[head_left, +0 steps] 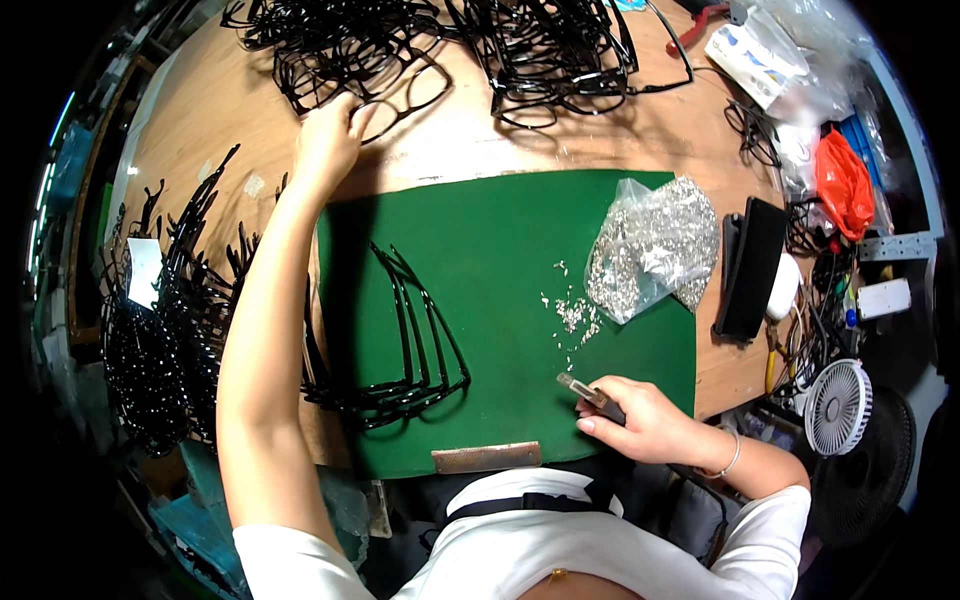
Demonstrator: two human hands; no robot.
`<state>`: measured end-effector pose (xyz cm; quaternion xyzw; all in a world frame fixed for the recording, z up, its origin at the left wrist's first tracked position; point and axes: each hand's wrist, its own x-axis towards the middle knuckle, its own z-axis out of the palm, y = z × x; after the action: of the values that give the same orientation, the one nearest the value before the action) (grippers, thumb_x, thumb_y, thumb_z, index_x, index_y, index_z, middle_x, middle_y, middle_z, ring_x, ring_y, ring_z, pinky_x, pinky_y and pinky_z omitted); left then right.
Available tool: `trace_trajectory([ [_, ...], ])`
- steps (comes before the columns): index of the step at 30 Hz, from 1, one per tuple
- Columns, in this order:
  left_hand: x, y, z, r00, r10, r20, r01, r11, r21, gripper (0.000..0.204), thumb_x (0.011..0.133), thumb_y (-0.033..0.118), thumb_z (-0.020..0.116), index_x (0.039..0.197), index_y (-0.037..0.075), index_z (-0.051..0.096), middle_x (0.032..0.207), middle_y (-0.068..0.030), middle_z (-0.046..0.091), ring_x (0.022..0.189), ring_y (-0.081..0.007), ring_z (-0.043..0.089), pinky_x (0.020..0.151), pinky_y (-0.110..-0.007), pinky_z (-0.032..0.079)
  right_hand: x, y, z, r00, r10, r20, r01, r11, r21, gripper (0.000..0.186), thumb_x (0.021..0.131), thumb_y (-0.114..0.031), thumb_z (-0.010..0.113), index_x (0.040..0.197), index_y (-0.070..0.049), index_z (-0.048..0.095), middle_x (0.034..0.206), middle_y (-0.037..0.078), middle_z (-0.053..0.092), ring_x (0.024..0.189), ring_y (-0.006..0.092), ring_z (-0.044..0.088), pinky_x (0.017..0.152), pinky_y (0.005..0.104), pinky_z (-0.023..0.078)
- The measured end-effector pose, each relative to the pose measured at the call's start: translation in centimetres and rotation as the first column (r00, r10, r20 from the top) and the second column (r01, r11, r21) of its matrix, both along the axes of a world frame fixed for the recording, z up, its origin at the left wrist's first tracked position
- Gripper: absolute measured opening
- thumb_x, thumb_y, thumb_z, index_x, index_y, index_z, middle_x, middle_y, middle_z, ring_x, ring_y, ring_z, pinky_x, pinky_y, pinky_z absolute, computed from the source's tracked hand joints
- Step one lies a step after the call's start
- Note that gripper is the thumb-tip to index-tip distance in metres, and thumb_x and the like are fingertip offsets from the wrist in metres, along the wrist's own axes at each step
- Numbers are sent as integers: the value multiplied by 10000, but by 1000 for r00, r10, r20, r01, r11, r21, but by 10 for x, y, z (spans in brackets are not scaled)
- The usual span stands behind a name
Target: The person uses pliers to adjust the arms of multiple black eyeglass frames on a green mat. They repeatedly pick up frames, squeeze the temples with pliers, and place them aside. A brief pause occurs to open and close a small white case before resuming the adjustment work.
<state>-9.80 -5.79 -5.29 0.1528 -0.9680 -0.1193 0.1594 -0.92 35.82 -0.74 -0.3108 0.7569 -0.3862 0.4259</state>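
My left hand (pixel 328 140) reaches far across the wooden table and closes its fingers on a black eyeglass frame (pixel 405 92) at the edge of a heap of black frames (pixel 330 45). My right hand (pixel 640 415) rests near the front right corner of the green mat (pixel 510 250), gripping a small screwdriver-like tool (pixel 590 392) with a dark handle and metal tip. A row of finished black glasses (pixel 410 345) lies on the mat's left part. Loose small silver screws (pixel 572 315) are scattered beside a clear bag of screws (pixel 655 245).
A second heap of black frames (pixel 560 50) lies at the back. Black temple arms (pixel 170 300) are piled at the left. A black phone (pixel 752 268), red bag (pixel 845 185), cables and small white fan (pixel 838 405) crowd the right. A metal plate (pixel 486 457) sits at the mat's front edge.
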Motion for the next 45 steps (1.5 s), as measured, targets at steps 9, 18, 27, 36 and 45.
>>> trace_trajectory([
  [9, 152, 123, 138, 968, 81, -237, 223, 154, 963, 296, 933, 271, 468, 793, 11, 488, 710, -112, 603, 438, -91, 477, 436, -202, 412, 14, -12, -3, 530, 260, -807, -148, 966, 214, 406, 711, -97, 604, 1072, 60, 505, 1013, 135, 503, 768, 246, 533, 674, 352, 413],
  [18, 261, 227, 126, 878, 414, -239, 271, -19, 962, 1123, 543, 1, 839, 1369, 19, 78, 832, -180, 632, 585, -144, 591, 571, -278, 539, 10, 0, 11, 726, 140, -674, -60, 988, 140, 309, 724, -77, 634, 995, 8, 512, 925, 149, 534, 836, 317, 550, 725, 393, 438],
  [27, 277, 246, 94, 874, 49, -483, 465, 206, 861, 1106, 645, -106, 689, 1391, 96, -103, 1089, -244, 526, 731, -185, 620, 703, -309, 525, 7, -16, -36, 834, -19, -552, 43, 999, 30, 153, 712, -43, 595, 838, 0, 519, 772, 164, 550, 767, 358, 563, 690, 436, 460],
  [36, 262, 247, 80, 891, -72, -448, 436, 407, 802, 989, 714, -148, 630, 1383, 61, -67, 1203, -299, 462, 851, -242, 642, 761, -300, 529, 4, -14, -25, 886, 41, -462, 33, 988, 153, 134, 751, -94, 587, 827, -4, 523, 789, 178, 557, 770, 370, 565, 689, 437, 458],
  [45, 250, 252, 70, 881, -112, -460, 457, 460, 761, 944, 734, -131, 627, 1384, 35, -36, 1219, -300, 456, 877, -216, 626, 751, -272, 518, 17, -19, -14, 827, 37, -561, 0, 998, 65, 143, 749, -85, 612, 803, 2, 512, 761, 152, 543, 768, 333, 551, 665, 434, 427],
])
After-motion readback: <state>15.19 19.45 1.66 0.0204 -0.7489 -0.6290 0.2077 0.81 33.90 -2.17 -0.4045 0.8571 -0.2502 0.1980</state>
